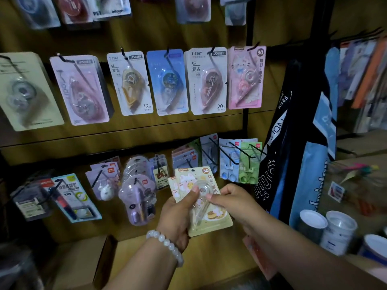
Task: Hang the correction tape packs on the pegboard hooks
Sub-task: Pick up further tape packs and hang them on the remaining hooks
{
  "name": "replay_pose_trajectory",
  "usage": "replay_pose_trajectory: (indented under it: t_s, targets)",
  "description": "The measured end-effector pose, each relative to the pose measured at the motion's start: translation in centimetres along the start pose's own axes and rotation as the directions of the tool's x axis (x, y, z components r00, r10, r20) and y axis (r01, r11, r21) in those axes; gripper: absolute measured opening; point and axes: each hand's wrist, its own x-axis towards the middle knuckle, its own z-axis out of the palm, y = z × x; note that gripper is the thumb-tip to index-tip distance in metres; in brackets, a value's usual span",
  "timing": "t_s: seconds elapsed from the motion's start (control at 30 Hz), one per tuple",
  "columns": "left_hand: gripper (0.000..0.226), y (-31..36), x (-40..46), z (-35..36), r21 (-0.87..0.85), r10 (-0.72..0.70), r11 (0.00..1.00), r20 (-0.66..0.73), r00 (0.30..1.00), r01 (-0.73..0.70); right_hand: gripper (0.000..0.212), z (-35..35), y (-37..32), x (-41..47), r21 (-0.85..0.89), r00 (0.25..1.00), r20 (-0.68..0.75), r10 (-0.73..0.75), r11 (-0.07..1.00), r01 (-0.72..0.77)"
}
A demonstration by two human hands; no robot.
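Yellow correction tape pack [206, 203] sits between both hands; left hand [178, 214] grips it; right hand [232, 200] pinches its edge.

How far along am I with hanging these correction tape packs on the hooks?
Done: the middle row of hooks already carries packs, including a pink pack with a matching cat design at the right end. In hand: your left hand holds a small stack, and your right hand pinches the front yellow pack. Left: none of the held packs is on a hook yet; how many are in the stack is unclear.
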Motion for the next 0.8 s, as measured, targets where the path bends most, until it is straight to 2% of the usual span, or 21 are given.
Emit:
replay_pose_trajectory:
  t_s: [0.23, 0.43, 0.6, 0.7, 0.8]
  targets:
    - [0.029, 0.1, 0.2, 0.0, 0.049, 0.021, 0.999, -0.020, 1.000, -0.020, 0.019, -0.3, -0.3, 0.2, -0.015, 0.999, -0.022, -0.049, 0.999, 0.048]
    - [0.026, 0.0, 0.6, -0.5, 0.019, 0.024, 1.000, -0.055, 0.998, -0.023, 0.011, -3.6, -2.4, 1.0, 0.040, 0.973, -0.172, -0.154, 0.986, 0.163]
    - [0.024, 0.2, 1.0, -0.6, 0.011, -0.003, 1.000, -0.053, 0.999, 0.004, 0.010, -7.5, -6.7, 2.3, 0.183, 0.887, -0.363, -0.286, 0.911, 0.369]
    - [0.024, 0.2, 1.3, -0.2, -0.003, -0.012, 1.000, -0.063, 0.998, 0.012, 0.014, -9.6, -10.0, 3.2, 0.219, 0.818, -0.452, -0.355, 0.845, 0.487]
    - [0.022, 0.2, 1.5, 0.0, 0.011, -0.016, 1.000, -0.065, 0.998, 0.017, 0.008, -11.2, -12.9, 4.4, 0.208, 0.763, -0.512, -0.395, 0.804, 0.557]
